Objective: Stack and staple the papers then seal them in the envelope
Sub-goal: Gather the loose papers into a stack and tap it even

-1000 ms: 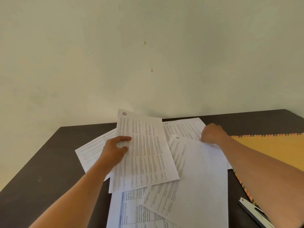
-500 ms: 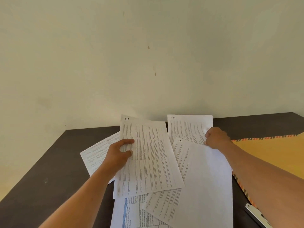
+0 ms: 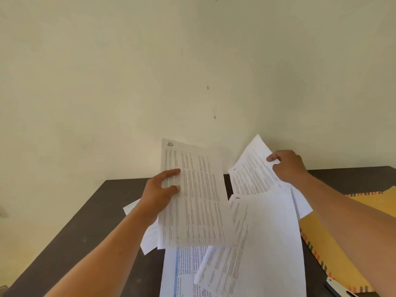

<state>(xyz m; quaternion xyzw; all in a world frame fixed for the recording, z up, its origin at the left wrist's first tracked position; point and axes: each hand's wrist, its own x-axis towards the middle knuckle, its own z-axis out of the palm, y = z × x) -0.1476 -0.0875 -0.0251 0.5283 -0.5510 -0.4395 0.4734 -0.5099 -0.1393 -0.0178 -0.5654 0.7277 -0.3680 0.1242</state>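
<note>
Dark table (image 3: 64,243), sheets (image 3: 267,243) scattered: right hand (image 3: 288,166) has just lifted page 2 (image 3: 250,176) (pinched at its edge), left hand (image 3: 159,194) grips page 1 (image 3: 197,200), stacking barely begun.

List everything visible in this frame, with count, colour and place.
table: one, dark, below
wall: one, cream, behind
page marked 1: one, white, held up at centre
page marked 2: one, white, held up right of it
loose sheets: at least three, white, overlapping on the table
envelope: one, yellow, striped border, table's right
stapler: one, silvery, bottom right, cut off
left hand: one, grip on page marked 1
right hand: one, grip on page marked 2
</note>
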